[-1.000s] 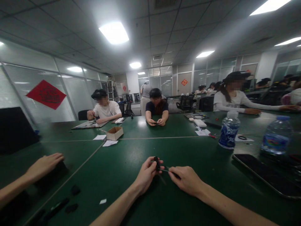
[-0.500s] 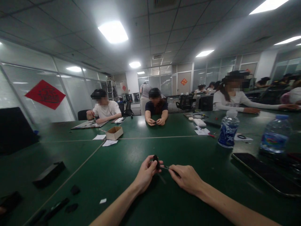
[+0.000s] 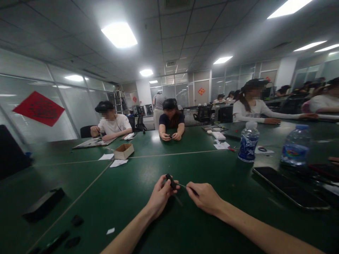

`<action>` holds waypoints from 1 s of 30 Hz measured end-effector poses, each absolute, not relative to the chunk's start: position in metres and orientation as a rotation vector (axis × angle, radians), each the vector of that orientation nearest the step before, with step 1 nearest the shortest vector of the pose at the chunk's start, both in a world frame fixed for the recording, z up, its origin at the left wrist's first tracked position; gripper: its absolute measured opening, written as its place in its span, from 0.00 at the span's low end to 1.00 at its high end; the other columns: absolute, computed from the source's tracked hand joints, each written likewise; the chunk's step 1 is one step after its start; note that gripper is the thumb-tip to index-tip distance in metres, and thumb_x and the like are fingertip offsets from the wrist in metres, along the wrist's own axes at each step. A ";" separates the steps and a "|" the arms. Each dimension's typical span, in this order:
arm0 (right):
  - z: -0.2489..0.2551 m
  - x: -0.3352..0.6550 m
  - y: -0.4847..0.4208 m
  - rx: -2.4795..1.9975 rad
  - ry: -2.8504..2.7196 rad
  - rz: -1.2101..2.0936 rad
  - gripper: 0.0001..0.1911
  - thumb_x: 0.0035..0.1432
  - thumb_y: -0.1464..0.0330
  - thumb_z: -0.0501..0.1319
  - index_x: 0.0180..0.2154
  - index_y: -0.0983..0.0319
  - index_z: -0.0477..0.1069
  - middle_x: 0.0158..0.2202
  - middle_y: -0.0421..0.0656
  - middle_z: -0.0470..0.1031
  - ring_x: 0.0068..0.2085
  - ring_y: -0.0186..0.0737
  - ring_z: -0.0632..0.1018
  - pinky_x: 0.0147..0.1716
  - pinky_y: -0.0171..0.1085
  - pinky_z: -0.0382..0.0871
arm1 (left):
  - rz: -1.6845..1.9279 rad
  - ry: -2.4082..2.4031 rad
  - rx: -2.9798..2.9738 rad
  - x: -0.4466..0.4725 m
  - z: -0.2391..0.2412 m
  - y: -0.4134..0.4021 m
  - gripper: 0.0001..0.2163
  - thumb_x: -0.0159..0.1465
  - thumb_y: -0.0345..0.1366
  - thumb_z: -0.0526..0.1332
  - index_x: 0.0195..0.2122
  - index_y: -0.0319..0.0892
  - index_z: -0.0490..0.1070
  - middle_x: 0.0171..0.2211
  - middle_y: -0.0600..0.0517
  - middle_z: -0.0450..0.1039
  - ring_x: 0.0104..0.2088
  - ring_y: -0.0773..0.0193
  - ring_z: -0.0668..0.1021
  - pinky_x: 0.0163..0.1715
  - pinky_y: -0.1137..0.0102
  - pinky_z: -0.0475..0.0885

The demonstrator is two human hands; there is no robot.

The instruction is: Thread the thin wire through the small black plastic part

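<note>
My left hand is closed around a small black part, pinched between thumb and fingers above the table. Its exact kind is too small to make out. In my right hand is a thin screwdriver, its metal shaft pointing left and its tip at the black part. My fingers cover most of the handle. A faint clear strip shows just below the part. To the lower left lie several small black pieces and a white scrap of paper.
A black box sits at left on the green table. Farther off stands an open cardboard box. At right are a phone and two water bottles. Several people sit around the tables.
The whole view has shifted, so objects appear farther left. The black part is tilted differently in my left hand; the screwdriver remains against it.
</note>
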State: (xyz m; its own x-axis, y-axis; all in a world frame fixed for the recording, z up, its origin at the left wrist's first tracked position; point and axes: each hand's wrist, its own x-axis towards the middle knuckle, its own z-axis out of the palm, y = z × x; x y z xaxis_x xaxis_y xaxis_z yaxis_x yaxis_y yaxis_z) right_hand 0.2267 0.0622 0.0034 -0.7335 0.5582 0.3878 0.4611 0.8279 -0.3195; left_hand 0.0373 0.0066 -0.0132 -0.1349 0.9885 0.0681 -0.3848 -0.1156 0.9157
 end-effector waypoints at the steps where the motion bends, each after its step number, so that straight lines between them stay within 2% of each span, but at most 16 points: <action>1: 0.004 0.226 0.061 -0.766 -2.553 0.276 0.16 0.65 0.66 0.46 0.37 0.62 0.71 0.27 0.42 0.74 0.27 0.36 0.75 0.27 0.32 0.64 | 1.537 0.941 0.899 0.037 -0.013 0.007 0.16 0.58 0.42 0.65 0.43 0.40 0.66 0.40 0.45 0.75 0.38 0.61 0.78 0.39 0.68 0.69; 14: 0.007 0.226 0.059 -0.817 -2.603 0.267 0.14 0.64 0.66 0.48 0.36 0.61 0.71 0.28 0.42 0.75 0.27 0.36 0.75 0.27 0.32 0.65 | 1.536 0.890 0.971 0.037 -0.009 0.002 0.15 0.57 0.37 0.67 0.44 0.41 0.69 0.44 0.46 0.72 0.45 0.58 0.76 0.49 0.63 0.67; 27: -0.001 0.227 0.062 -0.737 -2.562 0.233 0.16 0.66 0.65 0.45 0.40 0.63 0.70 0.30 0.44 0.75 0.28 0.37 0.75 0.27 0.33 0.65 | 1.533 0.960 1.032 0.037 -0.011 0.004 0.15 0.59 0.41 0.63 0.45 0.41 0.67 0.39 0.47 0.72 0.40 0.60 0.76 0.45 0.62 0.69; 30: -0.004 0.228 0.065 -0.718 -2.447 0.285 0.19 0.67 0.63 0.41 0.39 0.63 0.68 0.29 0.44 0.74 0.26 0.36 0.74 0.26 0.32 0.64 | 1.404 1.017 1.191 0.040 -0.004 0.000 0.13 0.59 0.40 0.64 0.42 0.39 0.69 0.36 0.47 0.74 0.39 0.61 0.75 0.43 0.65 0.68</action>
State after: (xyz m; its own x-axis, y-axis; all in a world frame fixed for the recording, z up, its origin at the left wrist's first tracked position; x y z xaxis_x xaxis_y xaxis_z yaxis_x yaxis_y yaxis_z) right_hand 0.2279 0.0646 -0.0037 -0.6951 0.5513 0.4614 0.4304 0.8332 -0.3472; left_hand 0.0404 -0.0002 -0.0042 -0.0242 0.9879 0.1529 -0.1624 -0.1548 0.9745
